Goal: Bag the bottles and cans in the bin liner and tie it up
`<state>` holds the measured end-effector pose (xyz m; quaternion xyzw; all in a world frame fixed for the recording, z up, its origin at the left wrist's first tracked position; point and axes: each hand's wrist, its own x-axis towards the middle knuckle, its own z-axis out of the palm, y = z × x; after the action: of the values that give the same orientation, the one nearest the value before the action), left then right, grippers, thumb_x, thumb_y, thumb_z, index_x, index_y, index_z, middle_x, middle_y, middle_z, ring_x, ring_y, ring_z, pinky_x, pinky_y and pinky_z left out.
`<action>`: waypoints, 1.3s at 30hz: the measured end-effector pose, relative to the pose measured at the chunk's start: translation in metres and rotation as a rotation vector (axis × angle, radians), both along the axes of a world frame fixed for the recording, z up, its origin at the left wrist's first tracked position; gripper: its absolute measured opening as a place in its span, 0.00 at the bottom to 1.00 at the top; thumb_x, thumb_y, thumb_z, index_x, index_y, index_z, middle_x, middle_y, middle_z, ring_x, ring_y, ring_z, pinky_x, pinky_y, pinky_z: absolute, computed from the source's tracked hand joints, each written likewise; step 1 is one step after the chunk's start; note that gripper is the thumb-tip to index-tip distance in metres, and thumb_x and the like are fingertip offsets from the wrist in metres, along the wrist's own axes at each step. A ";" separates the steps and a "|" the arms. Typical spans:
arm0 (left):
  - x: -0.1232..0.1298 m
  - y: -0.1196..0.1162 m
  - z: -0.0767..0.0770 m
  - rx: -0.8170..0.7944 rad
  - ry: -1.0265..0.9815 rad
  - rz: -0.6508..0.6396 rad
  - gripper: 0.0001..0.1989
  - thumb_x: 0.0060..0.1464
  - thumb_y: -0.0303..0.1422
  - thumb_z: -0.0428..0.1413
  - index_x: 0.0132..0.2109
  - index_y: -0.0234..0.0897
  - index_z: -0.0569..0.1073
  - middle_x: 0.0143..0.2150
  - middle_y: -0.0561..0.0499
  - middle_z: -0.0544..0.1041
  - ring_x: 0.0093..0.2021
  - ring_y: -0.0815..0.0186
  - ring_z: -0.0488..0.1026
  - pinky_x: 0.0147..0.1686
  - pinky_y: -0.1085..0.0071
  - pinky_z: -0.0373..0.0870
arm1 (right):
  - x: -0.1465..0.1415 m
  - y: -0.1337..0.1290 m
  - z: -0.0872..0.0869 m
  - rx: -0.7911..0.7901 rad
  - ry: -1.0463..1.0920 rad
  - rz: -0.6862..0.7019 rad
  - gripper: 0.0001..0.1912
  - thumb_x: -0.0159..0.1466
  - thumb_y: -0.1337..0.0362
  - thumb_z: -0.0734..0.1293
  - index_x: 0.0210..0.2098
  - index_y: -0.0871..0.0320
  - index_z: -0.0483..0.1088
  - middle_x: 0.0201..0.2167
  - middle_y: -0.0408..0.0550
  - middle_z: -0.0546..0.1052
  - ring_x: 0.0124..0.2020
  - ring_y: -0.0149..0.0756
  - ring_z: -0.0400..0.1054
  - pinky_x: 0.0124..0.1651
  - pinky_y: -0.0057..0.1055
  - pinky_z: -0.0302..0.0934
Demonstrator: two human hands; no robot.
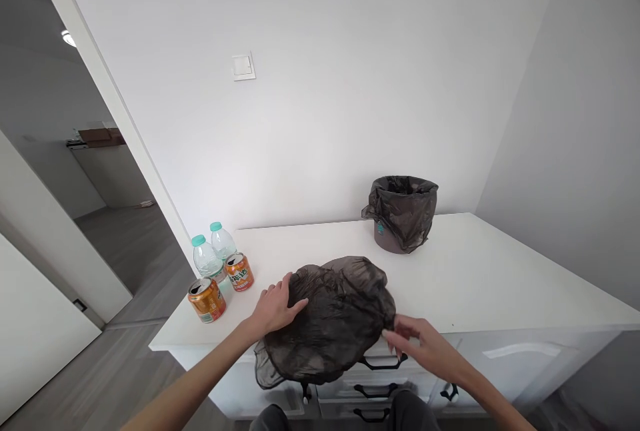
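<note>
A puffed-out black trash bag (335, 324) lies at the front edge of the white cabinet top, with part of it hanging over the drawers. My left hand (275, 308) rests against its left side, thumb and fingers apart. At the bag's right side, my right hand (417, 348) pinches the gathered plastic between thumb and fingers. Whatever the bag covers or holds is hidden. Farther back stands a small trash bin (387, 239), lined with another black bag (413, 214) folded over its rim.
Two orange drink cans (207, 301) and two clear bottles with teal caps (207, 261) stand on the left of the cabinet top (510, 271). Black drawer handles (383, 364) show below its front edge. A wall rises behind; a doorway opens at left.
</note>
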<state>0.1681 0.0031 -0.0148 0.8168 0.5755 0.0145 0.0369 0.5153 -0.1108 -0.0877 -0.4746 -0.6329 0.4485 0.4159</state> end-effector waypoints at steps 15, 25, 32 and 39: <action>-0.018 0.014 -0.083 0.083 -0.451 -0.202 0.32 0.70 0.44 0.45 0.75 0.39 0.52 0.76 0.42 0.59 0.75 0.55 0.54 0.74 0.52 0.53 | -0.013 0.038 0.001 -0.209 0.152 -0.131 0.23 0.61 0.49 0.71 0.49 0.54 0.69 0.39 0.47 0.78 0.30 0.36 0.76 0.26 0.30 0.63; -0.032 0.070 -0.097 0.219 -0.539 -0.140 0.26 0.68 0.32 0.42 0.71 0.36 0.60 0.71 0.41 0.66 0.70 0.57 0.65 0.71 0.51 0.59 | 0.020 0.065 -0.031 -0.148 0.110 -0.458 0.13 0.56 0.57 0.68 0.40 0.52 0.68 0.26 0.38 0.72 0.19 0.31 0.64 0.19 0.28 0.56; -0.025 0.125 -0.099 0.203 -0.609 -0.043 0.28 0.67 0.31 0.42 0.72 0.33 0.56 0.68 0.39 0.71 0.68 0.53 0.68 0.68 0.49 0.64 | 0.022 0.073 -0.038 -0.038 0.027 -0.538 0.19 0.59 0.54 0.69 0.47 0.52 0.65 0.27 0.37 0.71 0.22 0.32 0.64 0.26 0.29 0.59; -0.006 0.133 -0.070 0.240 -0.710 -0.020 0.24 0.69 0.35 0.42 0.69 0.40 0.60 0.65 0.44 0.75 0.65 0.54 0.71 0.65 0.51 0.66 | 0.014 0.080 -0.014 -0.228 0.050 -0.565 0.29 0.65 0.36 0.60 0.54 0.51 0.62 0.35 0.44 0.79 0.19 0.34 0.65 0.20 0.32 0.57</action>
<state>0.1621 0.1358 -0.0844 0.7649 0.5133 0.3639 0.1380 0.5297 -0.0308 -0.1018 -0.6641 -0.4112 0.3948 0.4838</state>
